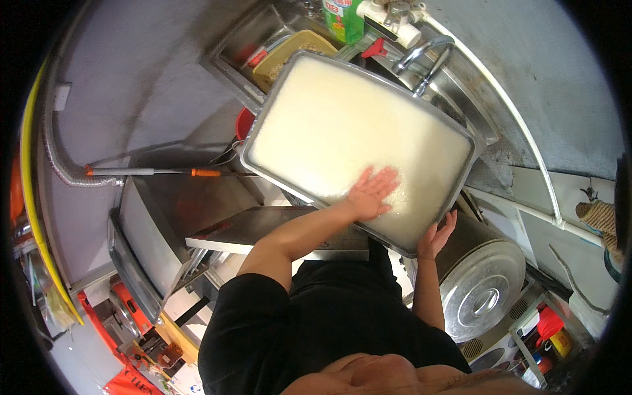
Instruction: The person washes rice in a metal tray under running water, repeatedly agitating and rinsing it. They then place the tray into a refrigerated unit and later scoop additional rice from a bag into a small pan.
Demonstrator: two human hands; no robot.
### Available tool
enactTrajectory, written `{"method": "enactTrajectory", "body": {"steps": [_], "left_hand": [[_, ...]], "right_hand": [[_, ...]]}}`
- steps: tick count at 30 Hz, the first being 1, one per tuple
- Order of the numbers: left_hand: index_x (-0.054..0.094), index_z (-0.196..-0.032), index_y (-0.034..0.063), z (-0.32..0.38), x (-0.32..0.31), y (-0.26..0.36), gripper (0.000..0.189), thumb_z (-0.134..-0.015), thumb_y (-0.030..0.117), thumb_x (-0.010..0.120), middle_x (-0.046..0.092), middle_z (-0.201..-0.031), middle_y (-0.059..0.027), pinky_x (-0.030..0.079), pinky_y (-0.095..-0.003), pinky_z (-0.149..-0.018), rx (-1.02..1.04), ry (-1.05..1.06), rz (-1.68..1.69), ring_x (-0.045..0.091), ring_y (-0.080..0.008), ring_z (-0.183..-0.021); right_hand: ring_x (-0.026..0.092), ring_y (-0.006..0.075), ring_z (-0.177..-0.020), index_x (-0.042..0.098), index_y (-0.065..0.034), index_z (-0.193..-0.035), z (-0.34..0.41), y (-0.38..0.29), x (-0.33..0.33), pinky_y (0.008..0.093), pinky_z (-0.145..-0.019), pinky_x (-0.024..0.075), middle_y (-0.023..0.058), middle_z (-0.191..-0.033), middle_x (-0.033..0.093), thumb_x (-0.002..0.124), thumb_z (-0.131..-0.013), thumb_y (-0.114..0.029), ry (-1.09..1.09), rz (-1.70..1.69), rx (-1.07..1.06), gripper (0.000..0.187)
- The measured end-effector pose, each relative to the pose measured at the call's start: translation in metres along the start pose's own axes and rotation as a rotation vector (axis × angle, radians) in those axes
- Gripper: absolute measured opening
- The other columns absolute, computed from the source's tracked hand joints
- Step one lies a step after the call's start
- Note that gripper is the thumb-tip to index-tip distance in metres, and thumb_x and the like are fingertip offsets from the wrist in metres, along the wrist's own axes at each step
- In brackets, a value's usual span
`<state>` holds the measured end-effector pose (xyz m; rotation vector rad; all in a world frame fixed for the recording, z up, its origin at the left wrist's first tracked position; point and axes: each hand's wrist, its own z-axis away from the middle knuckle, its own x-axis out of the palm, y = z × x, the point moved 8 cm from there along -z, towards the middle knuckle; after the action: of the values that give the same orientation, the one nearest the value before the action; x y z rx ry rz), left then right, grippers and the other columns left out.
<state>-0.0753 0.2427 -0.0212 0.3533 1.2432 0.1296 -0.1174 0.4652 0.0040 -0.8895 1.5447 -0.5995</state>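
A large rectangular metal tray (476, 143) lies tilted across the edge of the sink, filled almost to its rim with a cloudy, cream-white liquid (345, 118). My left hand (374, 192), fingers spread and palm flat, rests at the liquid's surface near the tray's close side; pale grains show beside its fingers. At the tray's near right corner is my right hand (437, 234), its palm and fingers against the outside of the wall, with fingers apart. What lies under the liquid is hidden.
Behind the tray are a chrome faucet (424, 59), a green bottle (345, 22) and a yellow basin (316, 39) in the metal sink (227, 54). A lidded metal pot (481, 291) stands at right. A steel door or panel (276, 232) juts out at left.
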Motion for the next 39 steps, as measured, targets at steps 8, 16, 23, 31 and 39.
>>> {"method": "enactTrajectory", "body": {"steps": [8, 16, 23, 31, 39], "left_hand": [[0.013, -0.151, 0.0139, 0.023, -0.032, -0.104, 0.075, -0.093, 0.057, 0.033, 0.003, -0.158, -0.007, -0.003, -0.0504, -0.115, -0.321, 0.037, -0.077, 0.0, -0.0246, -0.146], [0.011, -0.151, 0.0093, 0.084, -0.041, -0.205, 0.082, -0.091, 0.061, 0.034, 0.001, -0.158, -0.0113, -0.003, -0.0527, -0.114, -0.897, 0.16, 0.049, -0.002, -0.03, -0.145], [0.007, -0.15, 0.0043, 0.127, -0.052, -0.235, 0.089, -0.089, 0.065, 0.031, -0.003, -0.156, -0.0199, -0.005, -0.0535, -0.113, -1.183, 0.128, 0.105, -0.005, -0.0368, -0.144], [0.011, -0.148, -0.0007, 0.158, -0.054, -0.238, 0.093, -0.088, 0.067, 0.03, 0.016, -0.15, -0.031, -0.005, -0.0541, -0.112, -1.315, -0.218, 0.196, 0.011, -0.0426, -0.142], [0.014, -0.148, 0.0007, 0.156, -0.057, -0.206, 0.092, -0.088, 0.068, 0.032, 0.011, -0.151, -0.0311, 0.001, -0.0508, -0.114, -1.162, -0.134, 0.005, 0.01, -0.0439, -0.141]], "right_hand": [[0.032, 0.0403, -0.132, 0.04, 0.0019, -0.13, -0.002, -0.005, 0.005, 0.0459, -0.109, 0.0251, 0.027, -0.144, 0.03, 0.053, -0.09, -0.023, -0.044, 0.03, -0.043, 0.049], [0.031, 0.0413, -0.133, 0.037, 0.0038, -0.13, -0.004, -0.005, 0.009, 0.0475, -0.109, 0.0266, 0.0279, -0.143, 0.03, 0.054, -0.091, -0.02, -0.104, 0.127, -0.078, 0.049], [0.029, 0.0419, -0.134, 0.034, 0.0034, -0.132, -0.004, -0.005, 0.011, 0.0484, -0.11, 0.0244, 0.0277, -0.144, 0.027, 0.053, -0.092, -0.018, -0.13, 0.114, -0.137, 0.049], [0.027, 0.0424, -0.135, 0.033, 0.0041, -0.133, -0.003, -0.007, 0.01, 0.0487, -0.111, 0.0227, 0.0282, -0.145, 0.026, 0.052, -0.09, -0.019, -0.137, 0.087, -0.149, 0.052], [0.028, 0.0423, -0.134, 0.033, 0.005, -0.132, -0.004, -0.008, 0.009, 0.0486, -0.11, 0.0228, 0.0281, -0.145, 0.026, 0.051, -0.09, -0.021, -0.13, 0.063, -0.149, 0.053]]}}
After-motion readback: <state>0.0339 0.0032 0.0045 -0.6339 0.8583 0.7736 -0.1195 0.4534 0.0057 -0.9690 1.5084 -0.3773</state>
